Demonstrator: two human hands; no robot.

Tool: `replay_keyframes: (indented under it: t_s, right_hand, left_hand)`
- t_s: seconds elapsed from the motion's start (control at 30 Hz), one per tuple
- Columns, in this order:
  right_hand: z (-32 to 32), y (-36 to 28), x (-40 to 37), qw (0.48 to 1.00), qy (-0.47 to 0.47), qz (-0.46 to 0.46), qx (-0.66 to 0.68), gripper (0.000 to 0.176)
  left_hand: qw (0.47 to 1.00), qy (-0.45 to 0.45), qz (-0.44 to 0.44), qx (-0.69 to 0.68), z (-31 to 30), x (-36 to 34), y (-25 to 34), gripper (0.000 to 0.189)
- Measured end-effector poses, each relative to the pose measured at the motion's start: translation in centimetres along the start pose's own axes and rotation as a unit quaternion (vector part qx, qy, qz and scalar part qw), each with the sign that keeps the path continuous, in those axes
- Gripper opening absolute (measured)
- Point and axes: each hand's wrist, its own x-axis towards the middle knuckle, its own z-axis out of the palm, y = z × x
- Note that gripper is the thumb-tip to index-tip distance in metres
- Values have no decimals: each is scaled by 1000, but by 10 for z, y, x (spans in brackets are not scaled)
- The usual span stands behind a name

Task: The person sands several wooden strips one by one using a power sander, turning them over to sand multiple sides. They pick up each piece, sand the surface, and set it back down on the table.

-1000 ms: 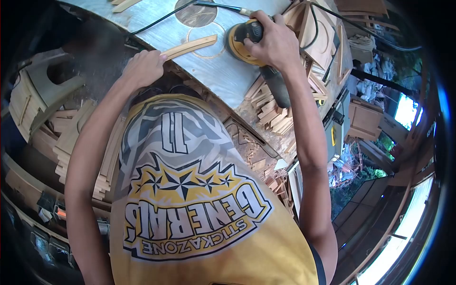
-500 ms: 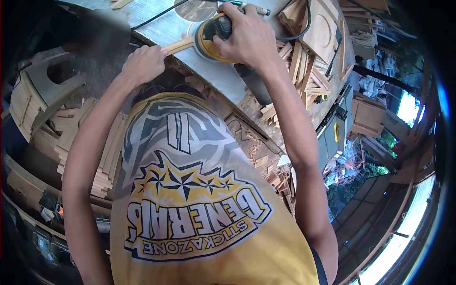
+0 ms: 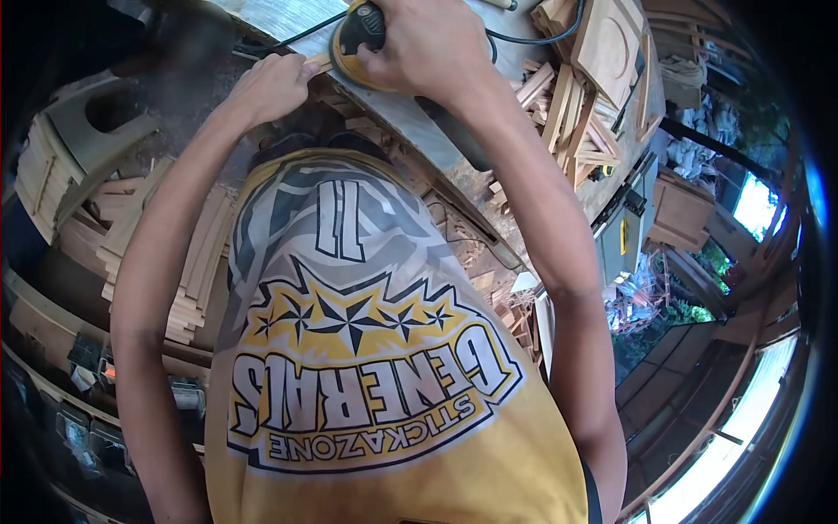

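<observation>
At the top of the head view, my right hand (image 3: 436, 48) is wrapped over a yellow and black orbital sander (image 3: 356, 39). The sander's pad rests on a narrow wooden strip (image 3: 323, 63), covering most of it. My left hand (image 3: 272, 89) pinches the near end of this strip at the edge of a pale, flat work surface (image 3: 397, 118), close beside the pad. A dark dust canister (image 3: 454, 131) sticks out below my right forearm.
A black cable (image 3: 305, 33) crosses the work surface. Loose wood strips (image 3: 567, 113) and a panel (image 3: 607, 48) are heaped at the right. Stacked strips (image 3: 196, 262) lie at lower left, near a plastic chair (image 3: 100, 122). Scraps litter the floor.
The sander has moved along the strip toward my left hand, so less of the strip shows. Both hands and the bench appear higher in view as the camera has shifted.
</observation>
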Motion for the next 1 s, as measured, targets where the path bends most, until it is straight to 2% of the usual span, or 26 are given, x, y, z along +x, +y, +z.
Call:
replay_keyframes:
  t_s: [0.1,0.23,0.3,0.37,0.43,0.47,0.57,0.63,0.77,0.83,1.0]
  right_hand:
    - [2,-6,4,1000,-23,1,-11,63]
    - [0,9,2,999,20,20,28,64]
    - [-1,33,-1,996,13,83,-36,60]
    - [1,63,-2,992,53,115,-16,58]
    - [2,83,-1,986,51,154,-31,59]
    - [3,90,-2,986,68,152,-15,59]
    - [-1,96,1,981,92,173,-2,62]
    - [-2,95,0,978,97,184,21,63]
    - [4,102,9,982,91,166,13,64]
    - [4,102,9,981,108,160,12,62]
    - [11,105,9,983,117,138,36,54]
  left_hand:
    - [1000,3,10,5,0,1,-4,44]
    - [999,30,18,36,-1,-11,-16,43]
    - [997,45,14,66,-9,-32,-19,40]
    - [992,35,-18,122,-38,-70,3,38]
    - [984,136,-35,112,-54,-111,22,32]
    - [980,151,-52,121,-73,-131,45,32]
    - [975,217,-4,51,-113,-167,103,23]
    - [968,247,38,1,-131,-178,136,19]
    - [951,295,87,-16,-147,-186,182,16]
    - [949,291,105,-53,-148,-186,198,19]
    - [946,284,151,-43,-138,-178,223,32]
